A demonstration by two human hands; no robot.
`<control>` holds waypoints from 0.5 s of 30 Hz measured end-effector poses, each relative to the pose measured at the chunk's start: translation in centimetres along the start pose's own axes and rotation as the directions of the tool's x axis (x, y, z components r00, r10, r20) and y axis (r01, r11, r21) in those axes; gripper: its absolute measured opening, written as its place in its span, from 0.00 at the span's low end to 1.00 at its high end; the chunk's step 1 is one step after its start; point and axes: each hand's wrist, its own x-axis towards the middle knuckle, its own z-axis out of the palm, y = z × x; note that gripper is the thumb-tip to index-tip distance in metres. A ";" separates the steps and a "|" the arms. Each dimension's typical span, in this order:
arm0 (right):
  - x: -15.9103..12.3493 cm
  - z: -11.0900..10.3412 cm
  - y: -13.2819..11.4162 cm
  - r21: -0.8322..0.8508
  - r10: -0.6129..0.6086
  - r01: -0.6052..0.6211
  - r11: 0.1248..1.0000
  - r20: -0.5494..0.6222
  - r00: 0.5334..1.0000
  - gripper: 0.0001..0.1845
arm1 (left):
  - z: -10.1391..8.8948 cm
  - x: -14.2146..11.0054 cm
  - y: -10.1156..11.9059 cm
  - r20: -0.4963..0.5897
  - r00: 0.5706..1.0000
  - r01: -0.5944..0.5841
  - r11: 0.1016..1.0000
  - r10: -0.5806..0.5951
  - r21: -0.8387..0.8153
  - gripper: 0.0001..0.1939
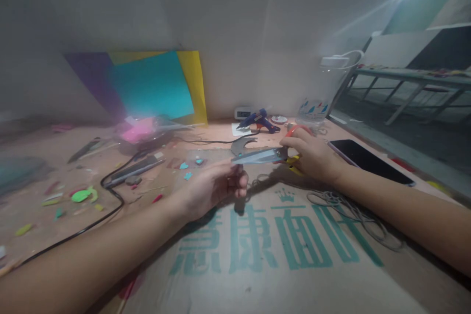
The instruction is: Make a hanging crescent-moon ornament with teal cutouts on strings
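Observation:
My right hand (311, 154) grips a pair of scissors (263, 156) with orange and yellow handles, its blades pointing left. Close to the blade tips is my left hand (213, 186), with the fingers curled in. A tiny blue bit shows by the tips, but what the left fingers hold is hidden. Just beyond the blades lies a dark grey crescent-shaped piece (243, 146). Small light-blue cut pieces (184, 165) are on the table past my left hand.
A blue glue gun (259, 120) lies at the back near a small digital clock (243, 112). Coloured sheets (152, 86) lean on the wall. A phone (370, 162) and loose grey cord (342, 201) are at right. Coloured scraps (83, 195) and a black cable (119, 198) spread left.

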 end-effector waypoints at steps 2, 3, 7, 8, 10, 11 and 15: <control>0.3 0.2 0.1 0.034 0.071 -0.071 0.997 -0.018 0.997 0.17 | 0.0 0.1 -0.1 -0.011 1.000 -0.008 1.000 0.008 0.001 0.09; 0.5 0.3 0.3 0.072 0.142 -0.139 0.988 -0.038 0.989 0.17 | -0.1 0.1 -0.1 -0.029 1.000 -0.012 1.000 0.013 0.004 0.10; 1.4 0.4 1.9 0.353 0.514 -0.433 0.829 -0.178 0.839 0.21 | -0.5 0.5 -0.3 -0.108 0.993 -0.039 0.999 0.040 0.008 0.10; 1.7 0.1 2.5 0.409 0.572 -0.467 0.784 -0.184 0.800 0.21 | -0.7 0.6 -0.4 -0.121 0.991 -0.052 0.999 0.053 0.012 0.09; 2.0 -0.8 3.6 0.398 0.604 -0.513 0.761 -0.145 0.784 0.23 | -1.1 0.9 -0.5 -0.150 0.984 -0.087 0.995 0.093 0.047 0.08; 2.2 -1.3 4.1 0.323 0.591 -0.536 0.780 -0.097 0.801 0.24 | -1.3 1.0 -0.6 -0.166 0.979 -0.105 0.991 0.117 0.080 0.08; 2.2 -3.0 5.1 -0.043 0.483 -0.484 0.874 0.195 0.854 0.26 | -1.8 1.4 -1.1 -0.216 0.954 -0.155 0.959 0.208 0.236 0.09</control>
